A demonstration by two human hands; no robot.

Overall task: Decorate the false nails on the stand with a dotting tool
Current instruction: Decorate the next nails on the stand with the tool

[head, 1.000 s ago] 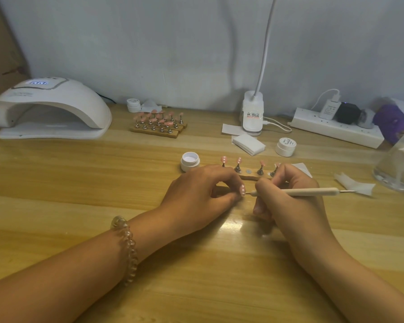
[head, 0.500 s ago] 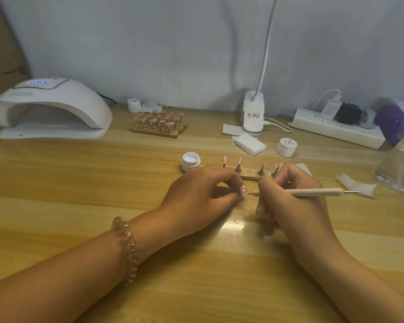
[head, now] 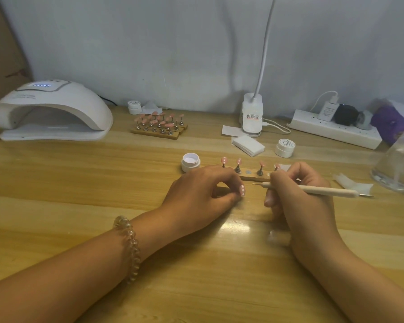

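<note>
left hand [head: 203,194] is pinching a pink false nail [head: 242,190] with white dots on it, just on the near side of the wooden stand [head: 254,178]. right hand [head: 299,199] grips the dotting tool [head: 317,190] like a pen, tip pointing left, close to that nail but not touching. an open white pot [head: 190,161] sits left of the stand.

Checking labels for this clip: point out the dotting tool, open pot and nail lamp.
dotting tool [head: 324,190]: head view, mid handle.
open pot [head: 189,166]: head view, front wall.
nail lamp [head: 63,99]: head view, top shell.
</note>
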